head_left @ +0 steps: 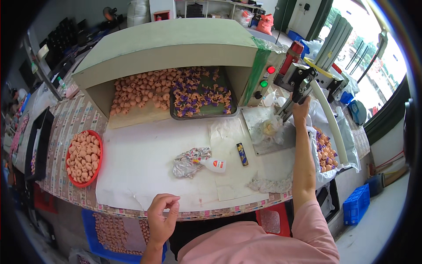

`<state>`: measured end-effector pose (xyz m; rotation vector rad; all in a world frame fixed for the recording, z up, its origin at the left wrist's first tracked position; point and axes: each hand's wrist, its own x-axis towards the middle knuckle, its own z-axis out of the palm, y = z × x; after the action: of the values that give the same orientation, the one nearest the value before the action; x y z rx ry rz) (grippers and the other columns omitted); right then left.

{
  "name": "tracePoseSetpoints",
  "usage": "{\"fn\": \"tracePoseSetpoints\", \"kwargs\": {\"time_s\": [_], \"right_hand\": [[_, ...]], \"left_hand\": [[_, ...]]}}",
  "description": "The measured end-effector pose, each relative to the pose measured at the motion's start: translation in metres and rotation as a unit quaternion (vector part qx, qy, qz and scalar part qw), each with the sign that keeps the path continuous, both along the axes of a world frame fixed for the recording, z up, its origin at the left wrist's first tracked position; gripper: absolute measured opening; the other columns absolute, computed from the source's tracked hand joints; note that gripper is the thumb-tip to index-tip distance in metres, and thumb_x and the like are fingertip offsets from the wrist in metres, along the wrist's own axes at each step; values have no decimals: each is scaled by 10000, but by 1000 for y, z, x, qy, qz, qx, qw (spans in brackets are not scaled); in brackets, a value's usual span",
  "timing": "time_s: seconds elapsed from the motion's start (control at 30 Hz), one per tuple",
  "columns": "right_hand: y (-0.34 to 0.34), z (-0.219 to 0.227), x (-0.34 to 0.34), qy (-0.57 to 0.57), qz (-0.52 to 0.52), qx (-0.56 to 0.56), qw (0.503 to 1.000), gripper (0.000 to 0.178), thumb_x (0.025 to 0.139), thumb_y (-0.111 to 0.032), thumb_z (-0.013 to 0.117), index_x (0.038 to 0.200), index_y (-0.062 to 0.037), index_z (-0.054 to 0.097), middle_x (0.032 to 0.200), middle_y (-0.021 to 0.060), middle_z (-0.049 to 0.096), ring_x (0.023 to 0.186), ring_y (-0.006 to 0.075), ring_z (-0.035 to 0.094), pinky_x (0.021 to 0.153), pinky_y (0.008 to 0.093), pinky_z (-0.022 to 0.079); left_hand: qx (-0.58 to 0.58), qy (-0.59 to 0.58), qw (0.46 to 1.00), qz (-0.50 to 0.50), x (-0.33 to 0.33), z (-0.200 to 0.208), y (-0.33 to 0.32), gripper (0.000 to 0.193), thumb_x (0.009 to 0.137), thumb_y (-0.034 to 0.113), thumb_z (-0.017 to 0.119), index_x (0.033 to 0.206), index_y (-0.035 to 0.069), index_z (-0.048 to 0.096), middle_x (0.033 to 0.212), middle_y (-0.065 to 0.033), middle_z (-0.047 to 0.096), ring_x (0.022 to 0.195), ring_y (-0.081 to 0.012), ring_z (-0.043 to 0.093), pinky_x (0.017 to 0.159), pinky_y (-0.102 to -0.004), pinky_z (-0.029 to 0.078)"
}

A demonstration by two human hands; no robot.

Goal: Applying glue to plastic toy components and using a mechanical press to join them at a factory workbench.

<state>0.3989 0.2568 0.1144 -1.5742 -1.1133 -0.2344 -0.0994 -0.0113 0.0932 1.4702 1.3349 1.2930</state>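
The table is covered with a patterned cloth, and at its back a wide greenish-grey hood is set. In front of the hood, a white sheet is spread over the table. To the right, the metal press, fitted with a long pale lever, is mounted above a metal plate. Partly under the hood, a dark tray is filled with peach-and-purple pieces, and peach pieces are heaped to its left. A round red basin is loaded with more peach pieces at the table's left. By the right hand the dark lower part of the press head is grasped, the fingers being partly hidden. The left hand is held loosely curled near the table's front edge, and nothing is seen in it. On the plate, a clear plastic wad is placed. A crumpled wrapper is touched by a small white bottle; to their right, a dark blue-and-yellow tube is laid on its side.
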Motion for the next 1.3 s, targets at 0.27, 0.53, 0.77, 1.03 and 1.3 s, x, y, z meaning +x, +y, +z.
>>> {"fn": "tracePoseSetpoints", "kwargs": {"time_s": [0.27,0.53,0.77,1.03,1.3], "right_hand": [[-1,-2,6,-37,-55,19,998,597,760,-447,743,1065,7,504,926,203,631,864,348,614,790,400,463],[10,-9,22,-88,-76,17,993,514,809,-414,709,1046,-24,474,890,164,625,786,319,611,730,393,470],[-14,-14,10,24,53,0,998,481,888,-213,635,1260,4,422,1141,165,572,1068,253,556,928,332,403],[-194,-20,-100,170,133,-85,973,420,845,49,512,1263,17,474,1173,97,545,1084,168,537,930,267,411],[-219,-22,-127,237,159,-171,943,330,835,63,546,1160,11,528,1071,71,567,881,107,573,770,230,469]], "left_hand": [[-1,23,998,57,-33,3,10,100,863,-29,591,957,-39,623,966,-58,579,820,-85,549,726,-209,448],[21,97,992,81,-41,-12,112,115,844,-9,595,951,2,634,947,-50,600,806,-105,572,704,-227,467],[211,329,915,103,-49,-32,285,374,748,21,630,1117,27,574,1117,-176,549,1090,-366,495,913,-428,430],[228,405,875,140,-31,7,450,470,800,251,658,1212,57,543,1206,-194,542,1133,-361,500,937,-452,415],[98,429,889,128,-71,-74,557,509,865,460,546,1150,41,586,1083,-191,628,1012,-327,595,884,-453,442]]}}
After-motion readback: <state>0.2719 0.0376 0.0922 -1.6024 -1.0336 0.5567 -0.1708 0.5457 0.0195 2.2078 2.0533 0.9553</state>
